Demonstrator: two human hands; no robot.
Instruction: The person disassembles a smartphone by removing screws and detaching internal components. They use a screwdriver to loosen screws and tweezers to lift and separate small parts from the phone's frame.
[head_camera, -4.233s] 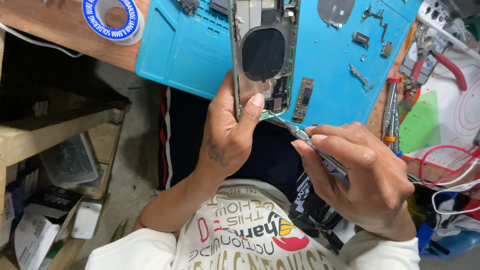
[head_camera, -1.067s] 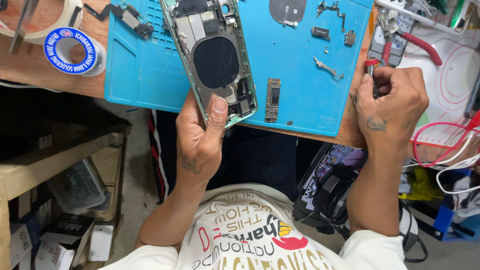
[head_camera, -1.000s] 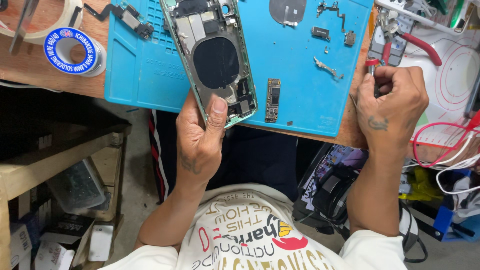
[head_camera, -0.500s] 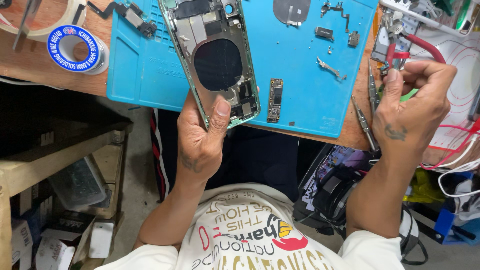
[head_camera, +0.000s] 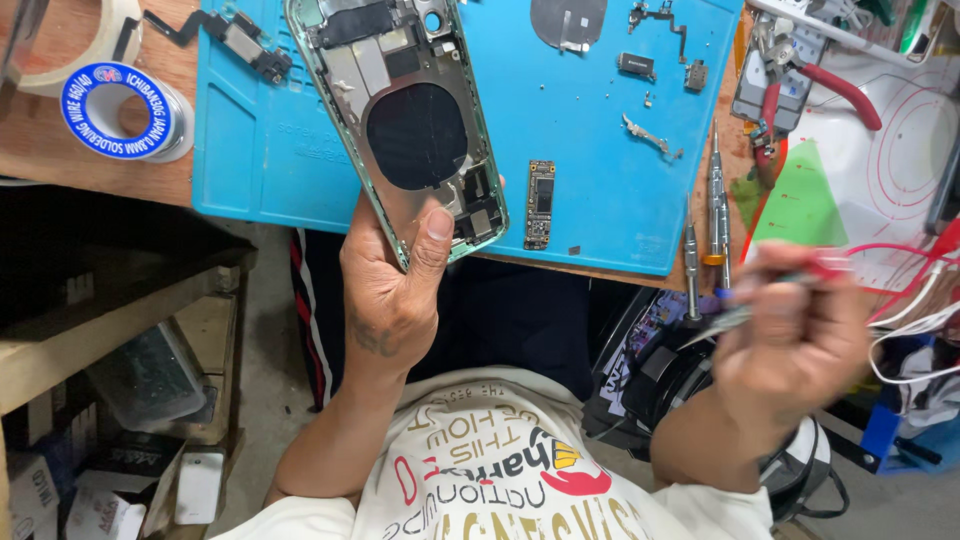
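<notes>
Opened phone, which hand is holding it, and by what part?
The left hand grips the opened phone at its lower end, thumb pressed on its inner face.

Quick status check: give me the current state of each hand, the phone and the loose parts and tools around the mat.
Left hand: gripping the phone's lower end, thumb on its inside.
Opened phone: back off, insides exposed, tilted over the blue mat.
Right hand: motion-blurred, closed on a thin tool.
Small circuit board: loose, flat on the mat.
Screwdrivers: lying at the mat's right edge.
Solder wire spool: flat on the bench.
</notes>
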